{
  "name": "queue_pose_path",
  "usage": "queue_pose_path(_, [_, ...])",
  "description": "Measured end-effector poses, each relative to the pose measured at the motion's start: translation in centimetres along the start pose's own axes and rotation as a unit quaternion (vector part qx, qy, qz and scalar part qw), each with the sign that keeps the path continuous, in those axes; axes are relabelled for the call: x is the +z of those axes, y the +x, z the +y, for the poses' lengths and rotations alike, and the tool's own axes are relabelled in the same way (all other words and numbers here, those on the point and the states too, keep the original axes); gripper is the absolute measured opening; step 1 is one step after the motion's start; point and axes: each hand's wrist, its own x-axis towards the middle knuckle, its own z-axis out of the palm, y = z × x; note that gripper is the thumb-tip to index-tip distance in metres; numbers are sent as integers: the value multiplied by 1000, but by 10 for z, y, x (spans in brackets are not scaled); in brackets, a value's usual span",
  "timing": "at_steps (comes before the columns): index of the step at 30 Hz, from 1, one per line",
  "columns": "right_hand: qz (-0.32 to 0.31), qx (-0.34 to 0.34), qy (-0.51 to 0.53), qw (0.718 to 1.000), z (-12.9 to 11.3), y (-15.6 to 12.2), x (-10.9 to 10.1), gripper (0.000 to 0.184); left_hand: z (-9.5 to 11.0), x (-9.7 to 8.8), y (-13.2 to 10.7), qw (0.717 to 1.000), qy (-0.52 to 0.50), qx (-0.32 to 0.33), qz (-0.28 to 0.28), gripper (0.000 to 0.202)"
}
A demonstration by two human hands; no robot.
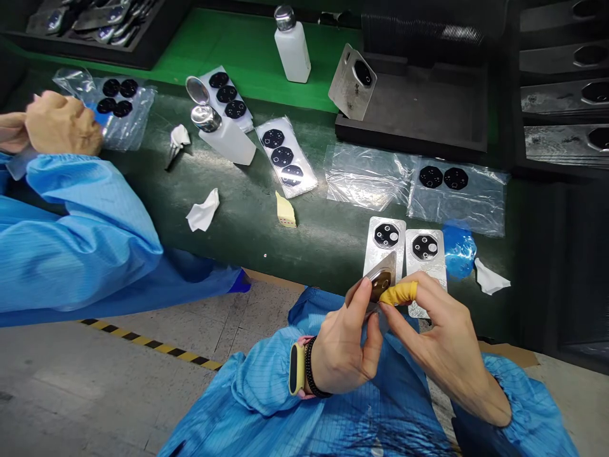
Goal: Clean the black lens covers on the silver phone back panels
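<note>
The person's left hand (340, 346) is gripping a small metal plate (380, 279) between thumb and fingers, holding it up over the lap, just in front of the table (247, 222) edge. The plate is looking silvery and thin, tilted toward the camera, with a dark, rounded disc set in it. The right hand (442, 343) is pressing on that disc with its index finger, which is wearing a yellow finger cot (399, 293) — its other fingers are curling loosely below, holding nothing that can be made out. Just behind the held plate, two similar plates (404, 251) are lying side by side on the table, each showing a black disc with pale holes. A blue film scrap (459, 247) is resting beside them. At the far left, a co-worker's hand (61, 124) in a blue sleeve is working over a plastic bag (118, 108) of black discs.
</note>
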Motion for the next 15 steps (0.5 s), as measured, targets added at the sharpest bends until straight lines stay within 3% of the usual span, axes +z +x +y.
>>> queue_pose_path(15, [10, -9, -15, 1000, 1, 2, 0, 16, 0, 0, 0, 998, 42, 36, 7, 63])
